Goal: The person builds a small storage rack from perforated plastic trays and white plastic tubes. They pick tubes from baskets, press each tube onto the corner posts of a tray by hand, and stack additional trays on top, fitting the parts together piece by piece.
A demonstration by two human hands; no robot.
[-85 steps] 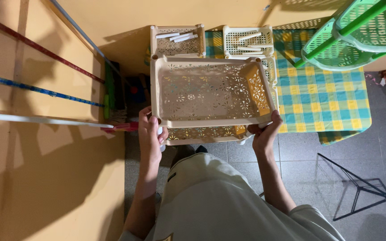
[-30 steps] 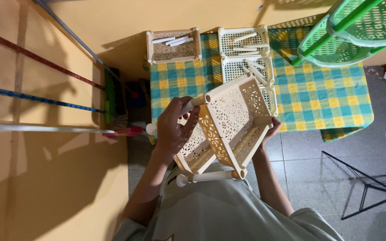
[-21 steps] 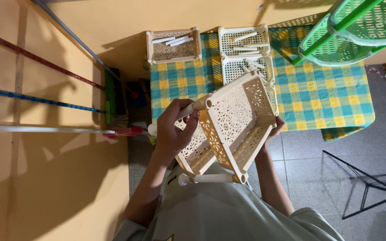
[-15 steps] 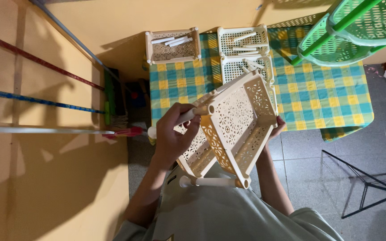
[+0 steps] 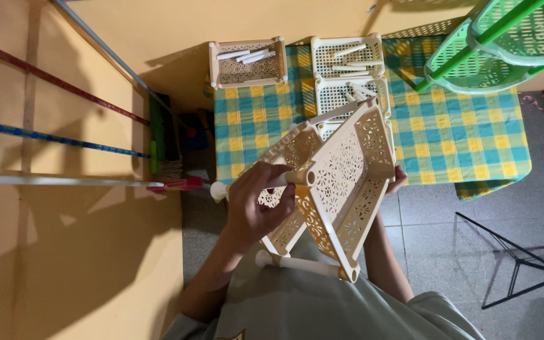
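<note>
Left hand [image 5: 256,204] grips white leg tube [image 5: 247,186] at tilted cream rack [image 5: 338,189]; right hand [image 5: 398,181] mostly hidden, grip unclear. Best push tube straight, rack steadied.

There were two hands, the left hand [image 5: 256,204] and the right hand [image 5: 398,181]. They held one cream rack [image 5: 332,189] with two shelves. The rack showed two white legs [image 5: 300,264].

Three small baskets sat on one checked tablecloth [image 5: 461,135]: one cream basket [image 5: 247,62] and two white baskets [image 5: 346,56]. Each had white tubes inside, too many and too small to count well.

There was one green rack [image 5: 505,41] with two green shelves.

Three long sticks leaned by the wall: one red [image 5: 51,79], one blue [image 5: 51,140] and one white [image 5: 64,181].

There was one black wire stand [image 5: 517,264] on the floor.
</note>
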